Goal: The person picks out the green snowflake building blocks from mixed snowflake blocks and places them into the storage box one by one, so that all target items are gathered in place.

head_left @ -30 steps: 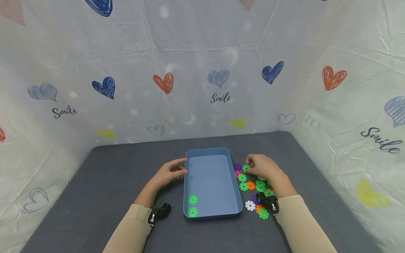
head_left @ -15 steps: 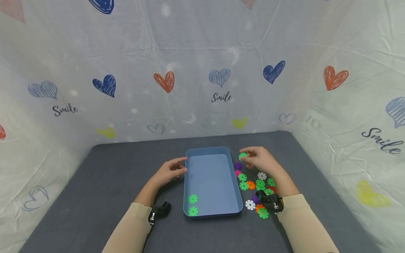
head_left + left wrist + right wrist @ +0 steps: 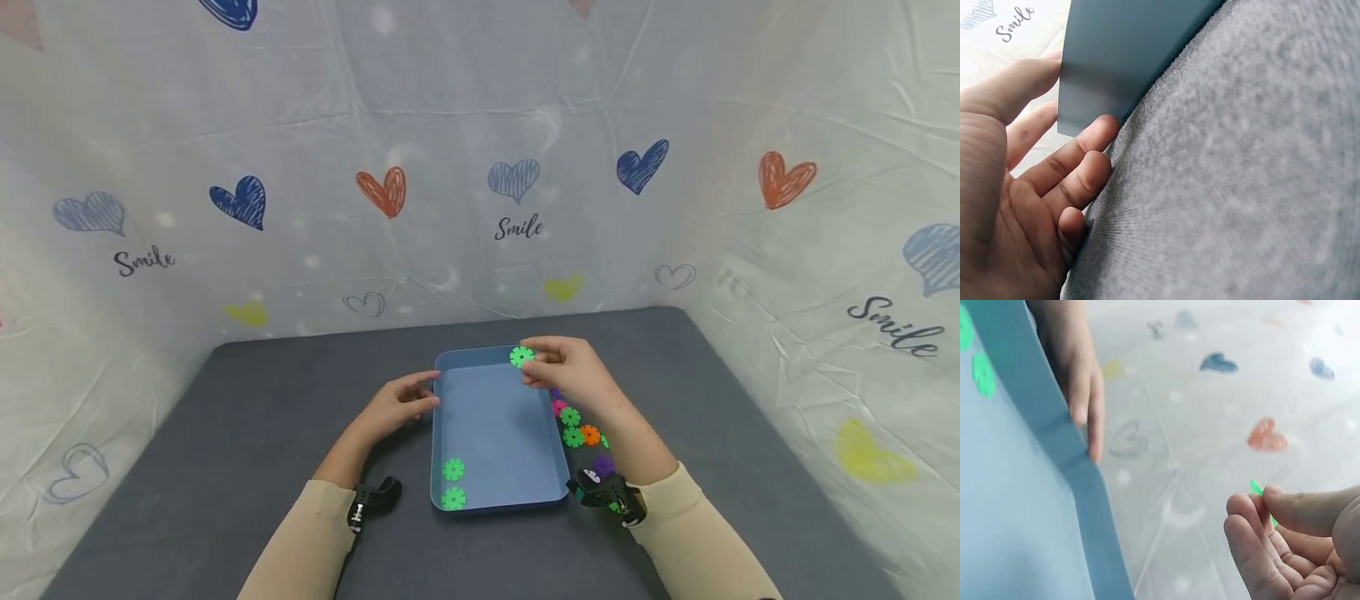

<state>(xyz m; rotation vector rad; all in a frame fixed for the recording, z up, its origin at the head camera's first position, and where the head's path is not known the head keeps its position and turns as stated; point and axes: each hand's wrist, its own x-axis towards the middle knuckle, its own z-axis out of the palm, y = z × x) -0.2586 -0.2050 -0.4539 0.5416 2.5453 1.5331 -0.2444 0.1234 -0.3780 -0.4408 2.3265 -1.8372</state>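
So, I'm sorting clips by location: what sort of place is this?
Probably a makeshift recording booth: a heart-printed sheet walls in the grey table on the sides in view, and there are black wrist cameras.

Left sleeve and right sleeve: plain, pale beige fabric with smooth cuff edges. Next to the left cuff, below the bare left hand, lies a black wrist unit with a rounded housing and pale, silvery details on its strap. A similar black unit, likewise marked with light details, adjoins the right cuff, below the bare right hand.
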